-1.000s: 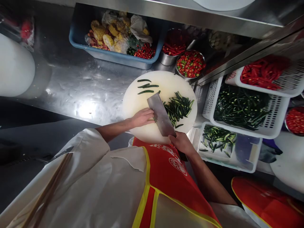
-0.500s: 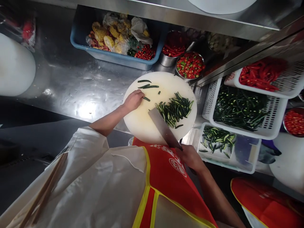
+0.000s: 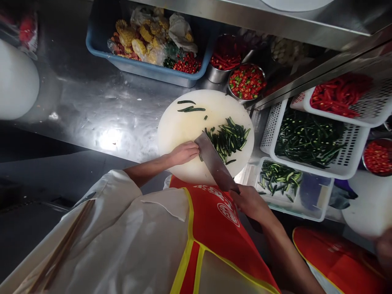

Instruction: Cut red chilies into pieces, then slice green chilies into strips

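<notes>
My left hand (image 3: 185,152) is closed on a green chili pepper (image 3: 200,157), holding it down on the round white cutting board (image 3: 171,126); only the pepper's end shows past the fingers. In my right hand (image 3: 248,200) is the handle of a cleaver (image 3: 218,165), whose blade lies across the board with its far end right beside my left fingertips. Sliced green chili peppers (image 3: 229,139) are heaped to the right of the blade. Toward the board's far edge lie a few uncut green chili peppers (image 3: 192,109), with a small green piece (image 3: 206,117) near them.
Behind the board stand a blue tub (image 3: 147,73) of corn and bagged food and a metal bowl of chopped red chilies (image 3: 247,81). White baskets of green (image 3: 309,139) and red peppers (image 3: 339,96) are at right, near a container of slices (image 3: 280,179). A co-worker's red apron (image 3: 333,257) is close.
My left hand has come back toward me and to the right with the pepper, up against the cleaver. The blade has shifted slightly right and away from me.
</notes>
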